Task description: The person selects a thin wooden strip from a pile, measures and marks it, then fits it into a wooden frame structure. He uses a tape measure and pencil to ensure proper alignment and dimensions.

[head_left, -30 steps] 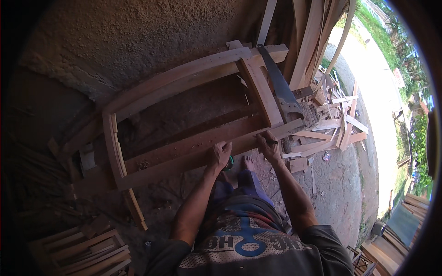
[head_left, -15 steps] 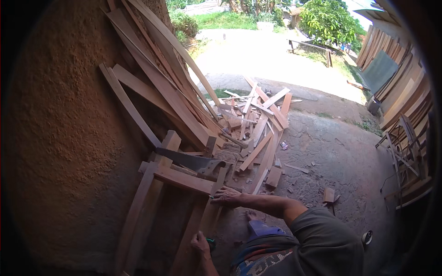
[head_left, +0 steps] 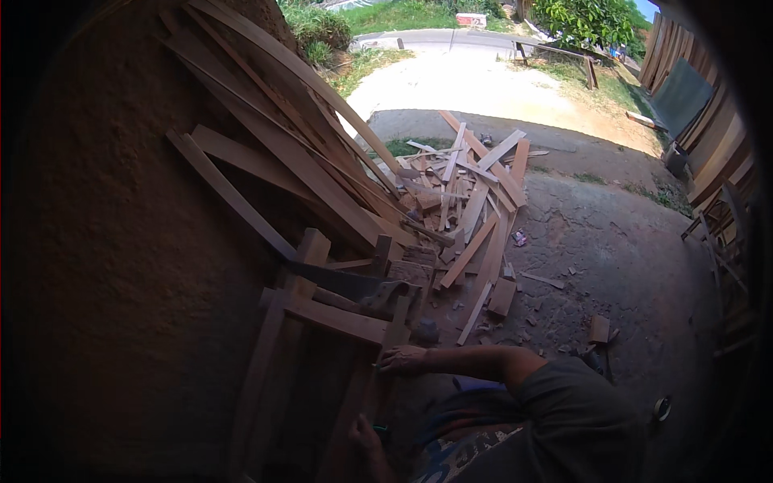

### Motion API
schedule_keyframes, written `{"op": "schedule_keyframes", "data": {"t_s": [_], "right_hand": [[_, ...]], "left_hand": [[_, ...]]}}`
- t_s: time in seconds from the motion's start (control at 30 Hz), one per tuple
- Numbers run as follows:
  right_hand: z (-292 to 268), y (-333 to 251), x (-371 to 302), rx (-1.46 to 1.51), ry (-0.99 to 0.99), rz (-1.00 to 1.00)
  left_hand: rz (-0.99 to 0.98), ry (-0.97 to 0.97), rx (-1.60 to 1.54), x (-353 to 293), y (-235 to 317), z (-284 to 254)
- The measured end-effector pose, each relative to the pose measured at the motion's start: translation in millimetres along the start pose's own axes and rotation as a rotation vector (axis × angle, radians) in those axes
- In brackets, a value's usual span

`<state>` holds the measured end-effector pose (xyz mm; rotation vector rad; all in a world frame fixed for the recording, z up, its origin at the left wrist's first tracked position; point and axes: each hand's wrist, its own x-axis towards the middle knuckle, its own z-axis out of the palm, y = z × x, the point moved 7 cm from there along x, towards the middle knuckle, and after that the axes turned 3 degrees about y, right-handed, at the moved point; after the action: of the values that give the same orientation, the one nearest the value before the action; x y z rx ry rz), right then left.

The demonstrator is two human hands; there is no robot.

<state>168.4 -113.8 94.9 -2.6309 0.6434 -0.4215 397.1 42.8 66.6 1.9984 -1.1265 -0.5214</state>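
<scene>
A wooden frame of joined timbers stands at the lower left, its rail running between two long members. My right hand rests at the near long member, fingers closed at its edge around something small and pale that I cannot make out. Lower down along the same member, my left hand is closed round a small green tape measure, mostly hidden in shadow and by the fingers. Across the far end of the frame lies a handsaw, apart from both hands.
Long planks lean on the rough earthen wall at left. Offcuts lie heaped beyond the frame, with a loose block on the cracked ground. More boards stand at right, near a metal sheet. A bench rail stands outside.
The view has shifted, so the scene sits farther right and the picture is darker. My right hand is slightly nearer along the member; my left hand keeps its hold.
</scene>
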Motion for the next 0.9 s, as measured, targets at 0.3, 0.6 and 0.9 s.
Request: {"op": "schedule_keyframes", "data": {"t_s": [0.3,0.6,0.9], "right_hand": [[-20,6,23,-0.026,0.047,-0.003],[-28,-35,39,0.236,-0.032,-0.022],[79,-130,79,0.268,-0.272,-0.375]], "left_hand": [[-0.169,0.144,-0.326,-23,28,-18],[-0.286,0.179,-0.209,-88,-3,-11],[-0.426,0.196,-0.311,-143,-28,-42]]}}
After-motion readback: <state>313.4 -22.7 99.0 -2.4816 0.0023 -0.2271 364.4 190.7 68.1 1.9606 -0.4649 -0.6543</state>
